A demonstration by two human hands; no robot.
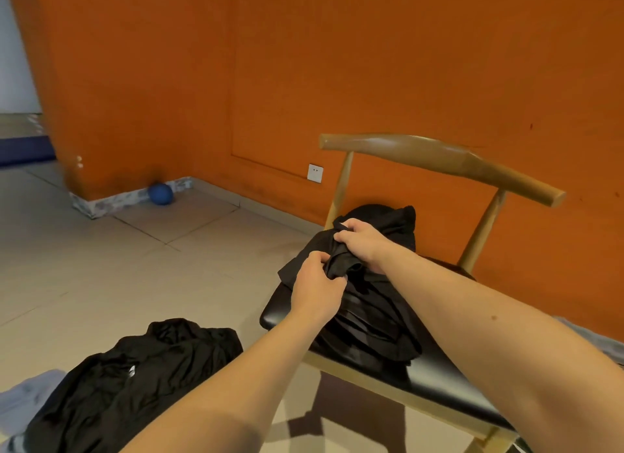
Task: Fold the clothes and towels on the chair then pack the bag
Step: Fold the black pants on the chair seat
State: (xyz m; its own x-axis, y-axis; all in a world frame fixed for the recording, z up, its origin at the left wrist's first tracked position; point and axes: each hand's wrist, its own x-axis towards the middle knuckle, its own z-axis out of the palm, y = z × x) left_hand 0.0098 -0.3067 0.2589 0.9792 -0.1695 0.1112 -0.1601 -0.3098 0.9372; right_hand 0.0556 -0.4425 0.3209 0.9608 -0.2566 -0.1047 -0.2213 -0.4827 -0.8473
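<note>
A wooden chair (439,155) with a black seat stands against the orange wall. A pile of black clothes (371,310) lies on its seat. My left hand (315,289) pinches a bunched fold of the black garment at the pile's near left. My right hand (363,241) grips the same garment's top edge a little farther back. Another black garment (141,368) lies crumpled on the floor at the lower left, beside a pale grey cloth (23,395). No bag is in view.
A blue ball (160,193) sits on the tiled floor by the wall corner. A white socket (315,173) is on the wall behind the chair. Grey fabric (597,341) shows at the right edge behind my arm.
</note>
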